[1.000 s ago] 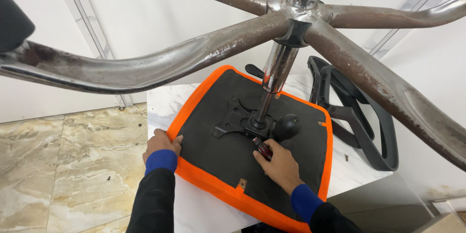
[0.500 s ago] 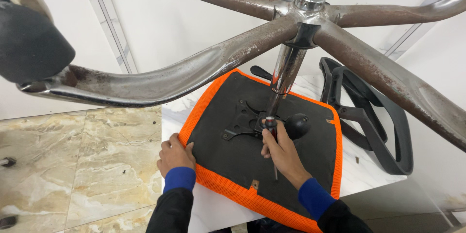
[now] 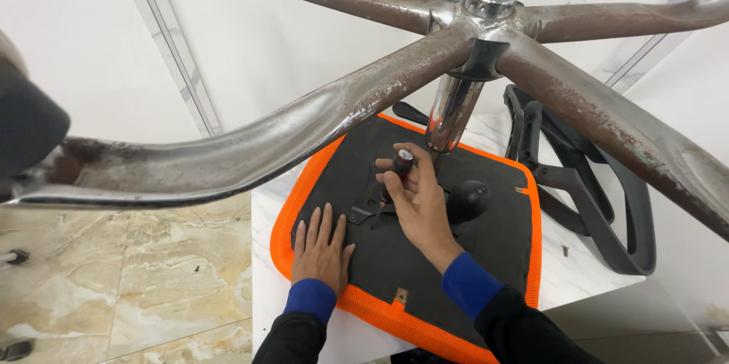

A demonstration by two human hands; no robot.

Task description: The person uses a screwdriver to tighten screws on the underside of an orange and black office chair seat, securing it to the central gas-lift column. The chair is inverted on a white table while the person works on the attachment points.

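Note:
An upturned office chair seat (image 3: 501,246), black underneath with an orange mesh rim, lies on a white table (image 3: 262,296). Its chrome gas column (image 3: 452,110) rises to a rusty five-arm star base (image 3: 490,3) close to the camera. My right hand (image 3: 414,201) grips a screwdriver (image 3: 399,167) with a black and red handle, tip down on the black mounting plate (image 3: 364,208) beside the column. My left hand (image 3: 320,246) lies flat on the seat's underside, fingers spread, near the orange rim. A black knob (image 3: 467,201) sits right of my right hand.
A black plastic chair back frame (image 3: 600,197) rests on the table at the right. One base arm (image 3: 228,155) sweeps left across the view toward a black caster (image 3: 26,125). Beige marble floor (image 3: 129,273) lies at the left, white wall behind.
My left hand has moved from the seat's orange rim onto its black underside. My right hand has lifted the screwdriver upright over the mounting plate.

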